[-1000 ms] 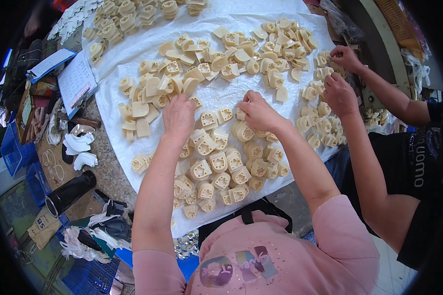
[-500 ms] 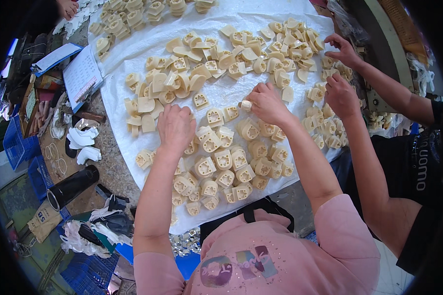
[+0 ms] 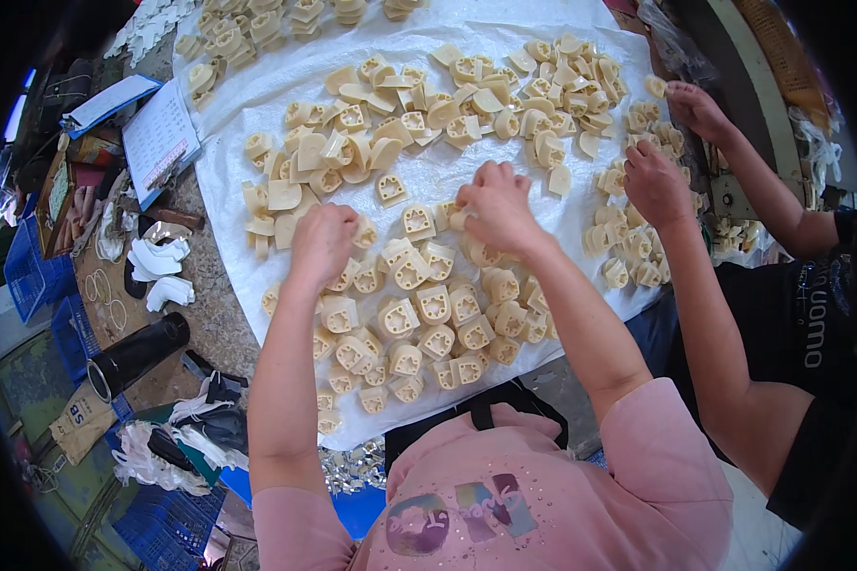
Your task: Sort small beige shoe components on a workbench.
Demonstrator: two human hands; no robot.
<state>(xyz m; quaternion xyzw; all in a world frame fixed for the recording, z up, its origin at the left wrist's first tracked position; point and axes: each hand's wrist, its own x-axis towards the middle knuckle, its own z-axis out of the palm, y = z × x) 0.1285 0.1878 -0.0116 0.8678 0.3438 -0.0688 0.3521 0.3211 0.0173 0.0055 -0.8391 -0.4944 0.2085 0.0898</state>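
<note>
Cream-coloured moulded plastic parts, arch-shaped with a hollowed face, lie in heaps and stacks on a white sheet. My left hand is closed at the left of the sheet, pinching one cream plastic part by its edge. To its right, my right hand bends over the stacks, its fingers curled round another cream part, mostly hidden under the hand. Between my hands stands an upturned part, with a single part just beyond it. Closer to me, stacked parts show their hollow faces.
At the right, a co-worker's hands handle similar parts; one holds a part. A loose heap spreads across the sheet's middle. Left of the sheet are clipboards, white curved pieces, a black cylinder and blue baskets.
My left hand has shifted slightly left and down, and a part now shows at its fingertips. My right hand has moved a little left, bringing its part down beside the upturned ones.
</note>
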